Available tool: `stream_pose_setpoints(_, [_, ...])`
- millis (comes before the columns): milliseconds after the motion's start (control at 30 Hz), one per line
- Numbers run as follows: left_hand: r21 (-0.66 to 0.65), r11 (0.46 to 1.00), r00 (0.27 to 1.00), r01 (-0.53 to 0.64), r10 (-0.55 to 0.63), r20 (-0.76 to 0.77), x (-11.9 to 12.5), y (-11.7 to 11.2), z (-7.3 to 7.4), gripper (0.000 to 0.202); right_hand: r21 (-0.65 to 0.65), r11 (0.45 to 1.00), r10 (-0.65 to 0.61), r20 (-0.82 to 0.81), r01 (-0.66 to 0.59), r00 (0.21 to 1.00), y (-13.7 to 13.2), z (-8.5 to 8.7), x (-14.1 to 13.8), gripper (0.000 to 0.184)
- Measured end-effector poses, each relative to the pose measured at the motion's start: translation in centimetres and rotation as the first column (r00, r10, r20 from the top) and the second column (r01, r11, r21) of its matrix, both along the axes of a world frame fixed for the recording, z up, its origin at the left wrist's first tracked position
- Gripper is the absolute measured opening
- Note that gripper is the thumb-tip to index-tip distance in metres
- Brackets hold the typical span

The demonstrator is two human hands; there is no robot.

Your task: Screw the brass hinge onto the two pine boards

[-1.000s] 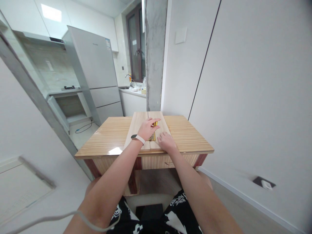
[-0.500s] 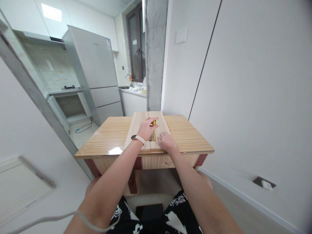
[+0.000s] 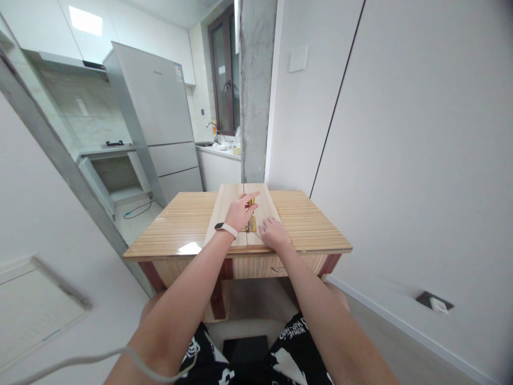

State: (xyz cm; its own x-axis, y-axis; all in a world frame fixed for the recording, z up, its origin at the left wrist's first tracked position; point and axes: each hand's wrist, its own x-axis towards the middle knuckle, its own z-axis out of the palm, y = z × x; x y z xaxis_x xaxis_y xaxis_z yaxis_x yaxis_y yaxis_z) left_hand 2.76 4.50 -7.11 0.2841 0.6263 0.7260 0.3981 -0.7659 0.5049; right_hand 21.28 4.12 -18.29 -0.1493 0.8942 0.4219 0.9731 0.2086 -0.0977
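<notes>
- Grip of the left hand (image 3: 239, 210) looks closed on a small yellow-and-dark piece (image 3: 251, 201), mid-frame above the pale boards (image 3: 226, 198). The fingers cover most of it, so I can't say what it is. My worry is that a thumb-and-finger pinch like that could let it twist or tip.
- Just nearer the camera, a brass-coloured plate (image 3: 252, 224) lies across the seam. Can't see if anything fastens it, so a bump from the wrist might knock it crooked.
- Right hand (image 3: 273, 233) is curled on the right board (image 3: 267, 203), near the plate. Can't tell if that grip has anything in it. Fingers that close could get poked if the yellow piece slipped.
- If the boards are loose, uneven pressure could widen the gap. They reach close to the near edge of the desk (image 3: 312, 224) too, so sliding's a risk.
- Lower left, a pale cable (image 3: 96, 355) loops by the left forearm, kinda asking to snag.
- Farther out, a white wall (image 3: 401, 133) hems in the right side, a concrete post (image 3: 257, 96) stands behind the desk, and the fridge (image 3: 154, 101) is upper left, well apart.
</notes>
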Motion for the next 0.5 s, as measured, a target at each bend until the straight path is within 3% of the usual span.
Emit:
stream_pose_setpoints(200, [0.068, 0.996, 0.997, 0.053, -0.049, -0.051, -0.05, 0.19, 0.22, 0.048, -0.024, 1.0, -0.006, -0.003, 0.006, 1.0, 0.18, 0.03, -0.07, 0.036])
stream_pose_setpoints(333, [-0.01, 0.99, 0.99, 0.139, -0.139, -0.005, 0.15, 0.43, 0.11, 0.058, -0.017, 1.0, -0.011, 0.005, 0.011, 1.0, 0.15, -0.01, -0.15, 0.037])
stream_pose_setpoints(500, [-0.054, 0.998, 1.0, 0.015, -0.015, -0.002, -0.31, 0.34, 0.21, 0.048, -0.038, 0.999, -0.009, 0.025, 0.01, 1.0, 0.1, 0.03, -0.12, 0.038])
